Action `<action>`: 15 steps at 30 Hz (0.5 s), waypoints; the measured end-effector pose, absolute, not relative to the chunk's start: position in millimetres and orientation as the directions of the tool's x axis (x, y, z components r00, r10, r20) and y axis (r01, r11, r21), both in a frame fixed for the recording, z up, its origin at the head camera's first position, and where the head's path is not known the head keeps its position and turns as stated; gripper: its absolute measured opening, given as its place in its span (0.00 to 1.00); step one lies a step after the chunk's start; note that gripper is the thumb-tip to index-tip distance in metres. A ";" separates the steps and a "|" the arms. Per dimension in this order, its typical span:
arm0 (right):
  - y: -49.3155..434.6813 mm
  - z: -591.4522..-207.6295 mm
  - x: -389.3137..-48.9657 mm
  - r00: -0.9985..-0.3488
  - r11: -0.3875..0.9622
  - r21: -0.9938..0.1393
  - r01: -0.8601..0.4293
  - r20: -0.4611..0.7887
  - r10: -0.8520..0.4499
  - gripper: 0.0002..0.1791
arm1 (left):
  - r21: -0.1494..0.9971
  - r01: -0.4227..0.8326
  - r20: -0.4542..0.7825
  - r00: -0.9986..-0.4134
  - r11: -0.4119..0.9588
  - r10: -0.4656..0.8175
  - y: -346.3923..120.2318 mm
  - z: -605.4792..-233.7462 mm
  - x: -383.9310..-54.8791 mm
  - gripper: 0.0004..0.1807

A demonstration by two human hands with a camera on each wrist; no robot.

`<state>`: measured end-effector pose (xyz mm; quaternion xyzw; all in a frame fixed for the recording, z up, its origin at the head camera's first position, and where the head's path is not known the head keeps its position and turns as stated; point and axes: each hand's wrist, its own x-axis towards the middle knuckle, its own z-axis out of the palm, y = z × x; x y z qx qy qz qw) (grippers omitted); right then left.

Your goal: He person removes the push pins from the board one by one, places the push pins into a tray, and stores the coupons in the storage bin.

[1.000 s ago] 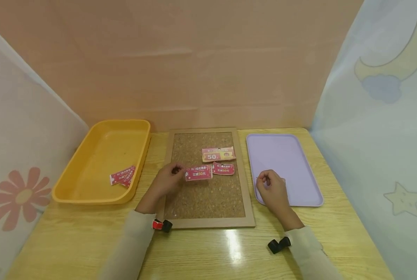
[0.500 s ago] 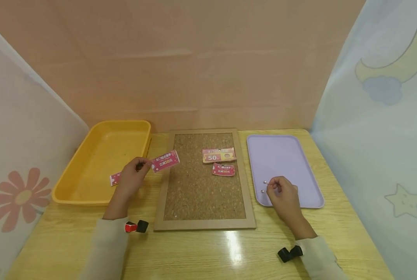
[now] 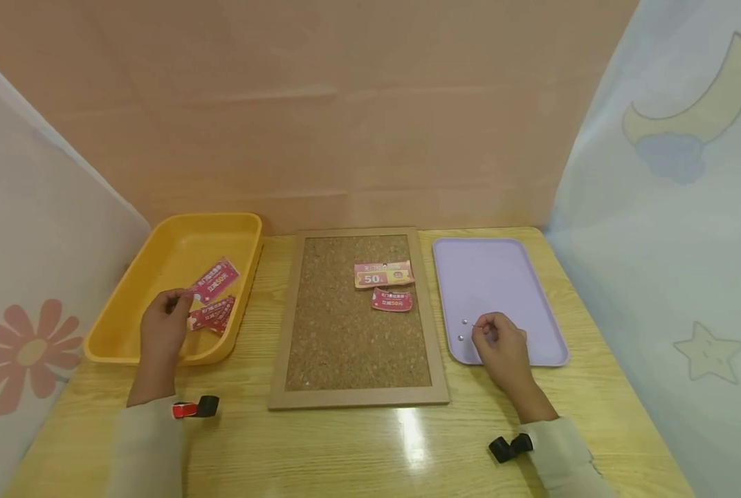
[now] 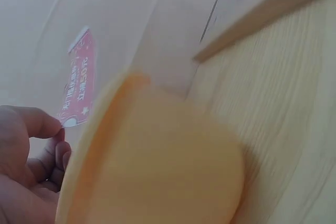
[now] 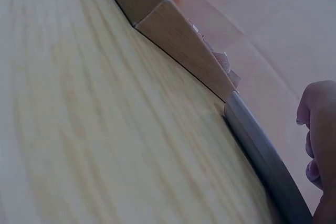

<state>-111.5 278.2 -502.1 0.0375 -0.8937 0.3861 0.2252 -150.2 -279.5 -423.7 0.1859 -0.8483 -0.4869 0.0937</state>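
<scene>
Pink paper coupon (image 3: 216, 280) hangs over the yellow tub (image 3: 196, 238), toward the back-left corner of the bench (image 3: 339, 453); my left hand (image 3: 163, 325) pinches one end. My right hand (image 3: 505, 353) pinches what looks like a pin (image 3: 473, 326) over the lilac tray (image 3: 495, 277), right side. I read the step as coupon handling; next move calls for a light grip, thin sheet. Tub smooth, rounded plastic; corkboard (image 3: 358, 353) grainy, wood-framed; bench glossy woodgrain.
</scene>
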 end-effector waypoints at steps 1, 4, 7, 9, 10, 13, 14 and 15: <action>277.5 -501.5 -111.7 -0.896 0.702 -0.671 -0.239 0.431 0.107 0.04 | 0.873 -0.242 -0.036 -0.897 0.423 -0.440 -285.2 -423.6 -149.6 0.25; 277.2 -501.2 -112.5 -0.900 0.716 -0.662 -0.220 0.421 0.113 0.04 | 0.896 -0.263 -0.052 -0.862 0.357 -0.505 -297.6 -424.2 -150.0 0.20; 278.3 -500.9 -113.3 -0.908 0.729 -0.654 -0.202 0.405 0.112 0.03 | 0.919 -0.244 -0.049 -0.852 0.311 -0.522 -302.5 -426.6 -152.7 0.15; 279.3 -501.9 -114.0 -0.915 0.732 -0.655 -0.188 0.388 0.112 0.03 | 0.930 -0.235 -0.054 -0.848 0.283 -0.527 -303.1 -428.2 -155.1 0.13; 279.4 -502.2 -114.3 -0.918 0.731 -0.657 -0.183 0.381 0.113 0.02 | 0.935 -0.235 -0.060 -0.845 0.266 -0.532 -302.9 -428.8 -156.1 0.12; 279.1 -503.9 -114.4 -0.926 0.727 -0.666 -0.169 0.359 0.114 0.02 | 0.934 -0.257 -0.085 -0.834 0.247 -0.545 -302.3 -429.9 -158.5 0.11; 279.1 -504.5 -114.3 -0.928 0.728 -0.666 -0.164 0.355 0.116 0.02 | 0.930 -0.269 -0.094 -0.833 0.251 -0.545 -301.9 -429.9 -159.0 0.12; 278.8 -504.7 -114.1 -0.928 0.727 -0.667 -0.161 0.353 0.119 0.02 | 0.924 -0.281 -0.101 -0.834 0.260 -0.543 -301.4 -430.0 -159.3 0.14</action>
